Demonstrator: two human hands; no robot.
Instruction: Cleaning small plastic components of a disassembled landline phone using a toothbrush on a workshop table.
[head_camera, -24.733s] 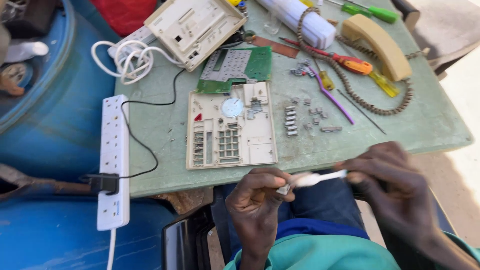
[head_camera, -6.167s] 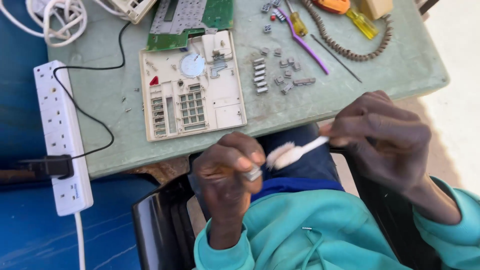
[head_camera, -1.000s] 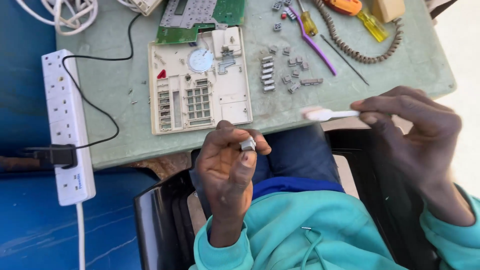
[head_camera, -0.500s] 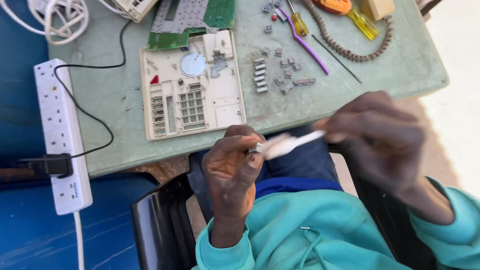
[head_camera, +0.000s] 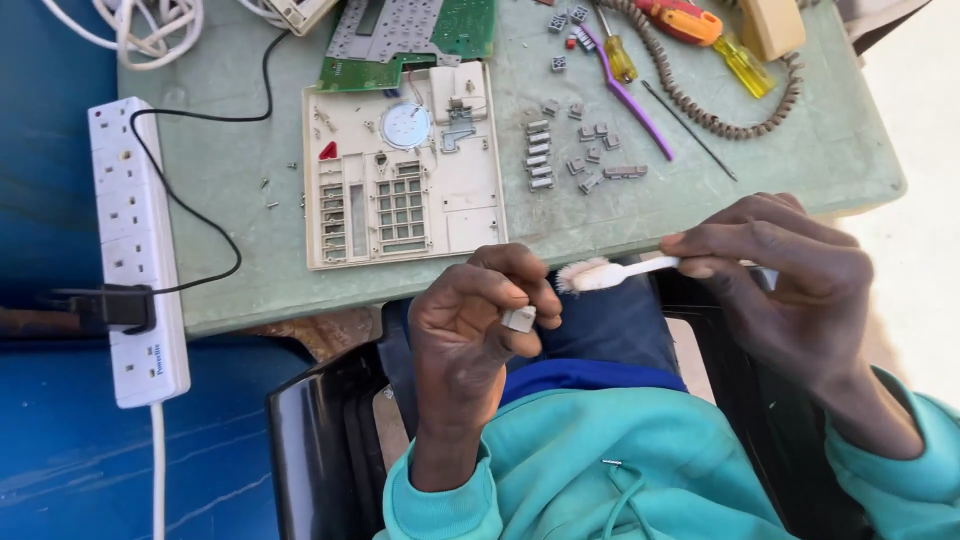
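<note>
My left hand (head_camera: 470, 335) pinches a small grey button piece (head_camera: 518, 319) between thumb and fingers, held over my lap. In my right hand (head_camera: 790, 285) is a white toothbrush (head_camera: 610, 272), its worn bristle head pointing left, a short gap above and right of the piece. Both hands hover just in front of the green table's (head_camera: 230, 190) near edge. On the table lies a beige phone front cover (head_camera: 405, 170) face down, with a row of small grey buttons (head_camera: 540, 155) to its right.
A green circuit board (head_camera: 410, 35) lies behind the cover. A purple toothbrush (head_camera: 630, 95), screwdrivers (head_camera: 690, 25) and a coiled handset cord (head_camera: 720, 120) sit at the back right. A white power strip (head_camera: 130, 240) with a black plug lies on the left edge.
The brush head has lifted off the grey piece and moved a little right and up. My left hand has turned the piece slightly lower.
</note>
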